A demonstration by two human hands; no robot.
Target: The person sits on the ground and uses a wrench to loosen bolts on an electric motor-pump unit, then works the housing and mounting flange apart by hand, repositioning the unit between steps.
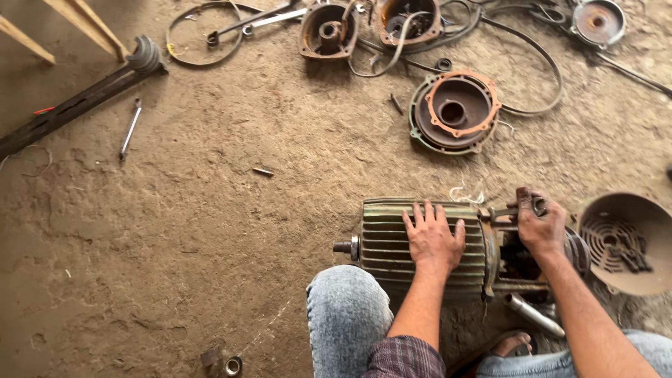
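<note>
A green ribbed electric motor (383, 241) lies on its side on the dirt floor in front of my knees, its shaft stub pointing left. My left hand (433, 236) rests flat on the ribbed casing, fingers spread. My right hand (540, 225) is closed around a dark metal tool (505, 212) at the motor's open right end, where bolts and inner parts show. A short metal pipe (533, 315) lies on the ground just under that end.
A rusty fan cover (623, 241) sits to the right. A round end cover with an orange gasket (455, 110) lies beyond the motor. Other housings (327, 29), belts and wires crowd the far edge. A spanner (130, 128) and long bar (77, 101) lie left.
</note>
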